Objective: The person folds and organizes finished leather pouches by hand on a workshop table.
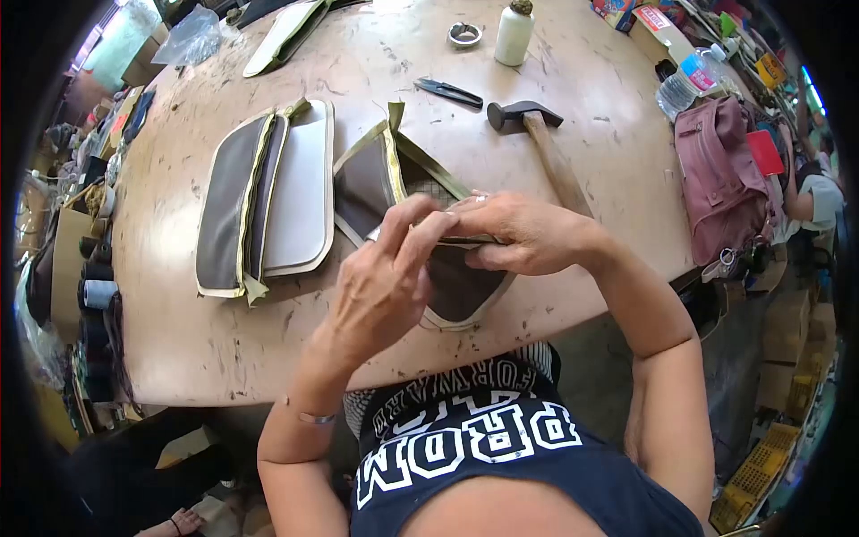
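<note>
A dark brown zippered pouch piece [362, 174] with yellowish-olive edge tape lies partly folded at the table's front edge. My left hand [385, 273] has its fingers bent and pinched at the fold in the piece's middle. From the other side my right hand [532, 233] grips the folded edge between thumb and fingers. Both hands' fingertips meet there, and what lies between them is partly hidden. To the left rests a similar zippered panel [228, 201] in brown and grey. A hammer [548, 152] with a wooden handle lies just beyond my right hand.
Past the pieces are thread snips [450, 92], a tape roll [464, 35] and a white bottle [514, 34]. Another panel [284, 38] lies far left. A pink bag [725, 183] and a water bottle [691, 82] stand at the right edge, thread spools [99, 294] at the left.
</note>
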{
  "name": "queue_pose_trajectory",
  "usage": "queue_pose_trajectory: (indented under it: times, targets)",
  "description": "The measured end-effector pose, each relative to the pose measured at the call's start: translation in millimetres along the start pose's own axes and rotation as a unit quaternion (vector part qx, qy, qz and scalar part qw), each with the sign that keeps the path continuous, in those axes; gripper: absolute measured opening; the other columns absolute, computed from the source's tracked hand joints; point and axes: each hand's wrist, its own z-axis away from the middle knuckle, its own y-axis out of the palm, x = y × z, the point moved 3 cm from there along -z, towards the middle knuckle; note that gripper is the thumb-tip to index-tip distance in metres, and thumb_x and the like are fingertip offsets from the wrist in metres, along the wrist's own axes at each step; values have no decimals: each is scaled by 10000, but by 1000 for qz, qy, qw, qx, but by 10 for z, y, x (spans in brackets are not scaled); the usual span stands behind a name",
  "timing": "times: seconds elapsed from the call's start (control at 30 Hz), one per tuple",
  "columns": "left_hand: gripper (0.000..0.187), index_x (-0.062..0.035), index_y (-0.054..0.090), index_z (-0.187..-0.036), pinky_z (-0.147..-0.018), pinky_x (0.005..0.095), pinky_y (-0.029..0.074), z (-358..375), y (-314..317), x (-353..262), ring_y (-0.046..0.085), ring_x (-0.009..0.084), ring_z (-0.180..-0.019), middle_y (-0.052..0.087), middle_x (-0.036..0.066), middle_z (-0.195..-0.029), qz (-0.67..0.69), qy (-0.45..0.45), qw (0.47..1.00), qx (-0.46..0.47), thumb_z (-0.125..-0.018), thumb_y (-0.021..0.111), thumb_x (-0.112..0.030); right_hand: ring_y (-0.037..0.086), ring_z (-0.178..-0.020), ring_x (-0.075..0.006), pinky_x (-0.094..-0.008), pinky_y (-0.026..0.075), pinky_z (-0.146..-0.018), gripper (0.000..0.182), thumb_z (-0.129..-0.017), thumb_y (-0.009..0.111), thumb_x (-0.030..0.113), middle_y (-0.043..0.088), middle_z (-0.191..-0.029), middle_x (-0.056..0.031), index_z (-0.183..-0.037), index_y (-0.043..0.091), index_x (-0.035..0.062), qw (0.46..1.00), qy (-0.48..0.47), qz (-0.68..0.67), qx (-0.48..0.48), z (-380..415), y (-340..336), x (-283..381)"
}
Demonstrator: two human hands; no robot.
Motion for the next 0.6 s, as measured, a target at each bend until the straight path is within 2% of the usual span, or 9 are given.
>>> queue_pose_trajectory:
  times: [0.07, 0.17, 0.23, 0.3, 0.33, 0.37, 0.43, 0.53, 0.6]
  targets:
    - [447, -58, 480, -1034, -641, 341, 466, -23, -61, 48, 557, 273, -798, 487, 96, -956, -21, -46, 997, 51, -619, 561, 87, 463, -1081, -275, -482, 262, -955, 548, -683, 649, 303, 539, -1095, -130, -1144, 493, 51, 999, -12, -38, 15, -5, 15, -24]
    - [295, -15, 538, -866, -630, 322, 462, 104, -75, 79, 542, 234, -725, 478, 88, -900, -8, -34, 999, 37, -604, 537, 119, 473, -1044, -285, -396, 336, -907, 561, -678, 656, 307, 535, -1075, -163, -1130, 488, 19, 990, 10, 138, 39, 203, -18, 21]
    - [235, 0, 547, -777, -638, 281, 461, 69, -201, 39, 526, 179, -746, 469, 76, -877, 58, -48, 997, -31, -594, 513, 144, 526, -915, -274, -347, 403, -790, 512, -657, 684, 310, 559, -966, -156, -1030, 522, -2, 982, -24, 180, -47, 278, -41, 88]
    - [246, -2, 545, -780, -642, 263, 455, 23, -373, -45, 519, 161, -761, 463, 70, -856, 67, -16, 989, -127, -590, 509, 150, 547, -854, -284, -368, 412, -764, 487, -646, 693, 300, 566, -917, -153, -986, 531, -10, 993, -32, 80, -80, 395, -102, 376]
    - [269, -11, 532, -777, -602, 296, 428, -11, -411, -41, 511, 201, -721, 462, 85, -851, 109, -4, 982, -155, -555, 519, 141, 543, -802, -287, -367, 410, -732, 478, -607, 728, 270, 557, -852, -136, -938, 518, -3, 984, -98, 100, -112, 439, -136, 530]
    - [263, -32, 547, -783, -690, 323, 407, -26, -494, -110, 521, 218, -771, 495, 79, -882, 97, -49, 988, -106, -561, 542, 109, 543, -805, -288, -366, 411, -729, 466, -608, 727, 260, 556, -846, -136, -929, 514, -2, 981, -98, 123, -115, 457, -140, 630]
    - [265, -75, 566, -823, -831, 360, 356, -44, -530, -183, 532, 232, -857, 532, 63, -914, -48, -6, 999, -15, -578, 583, 22, 543, -810, -290, -365, 412, -722, 442, -609, 726, 238, 554, -835, -137, -912, 507, 2, 973, -96, 172, -122, 426, -120, 794]
    - [295, -114, 574, -881, -948, 412, 269, -18, -509, -401, 530, 233, -931, 555, 35, -940, -134, 58, 989, 38, -592, 619, -76, 526, -765, -277, -341, 421, -679, 433, -593, 745, 229, 536, -801, -117, -879, 510, 4, 967, -99, 172, -161, 285, 36, 679]
    - [322, -113, 572, -912, -989, 474, 225, 20, -477, -437, 526, 231, -942, 568, 38, -895, -87, 26, 994, 60, -600, 648, -123, 526, -742, -251, -312, 437, -655, 463, -581, 762, 218, 538, -799, -103, -910, 516, 4, 964, -114, 157, -181, 268, 80, 711]
